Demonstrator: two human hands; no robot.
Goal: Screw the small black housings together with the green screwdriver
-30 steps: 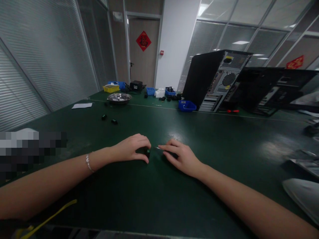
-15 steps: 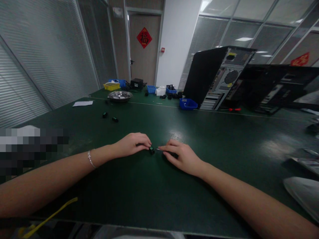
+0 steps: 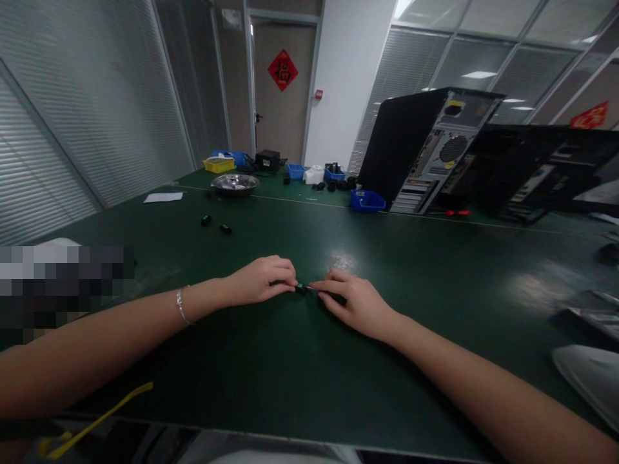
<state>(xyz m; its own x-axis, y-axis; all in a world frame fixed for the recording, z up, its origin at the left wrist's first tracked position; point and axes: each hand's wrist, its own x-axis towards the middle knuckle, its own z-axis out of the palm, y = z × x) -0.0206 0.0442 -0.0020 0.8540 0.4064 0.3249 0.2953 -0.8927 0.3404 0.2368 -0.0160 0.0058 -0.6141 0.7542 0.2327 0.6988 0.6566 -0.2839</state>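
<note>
Between finger and thumb, my left hand (image 3: 269,280) pinches a small black part with a green face (image 3: 300,289), low over the green tabletop (image 3: 271,374). My right hand (image 3: 355,301) is closed in a pinch on a thin silvery piece (image 3: 311,288), whose tip reaches the black part. Whether it has entered the part or only touches it, I cannot tell. Farther back on the left lie two similar small black parts, one (image 3: 225,228) nearer and one (image 3: 206,220) beyond it.
A steel bowl (image 3: 235,187), a sheet of paper (image 3: 163,197) and a yellow tray (image 3: 219,165) stand at the back left. A blue bin (image 3: 367,202) sits beside a black computer tower (image 3: 411,142). A yellow strap (image 3: 106,415) hangs at the front edge.
The black part in my left hand has turned and moved slightly right. The gap between it and the silvery piece has closed. My right hand has hardly moved.
</note>
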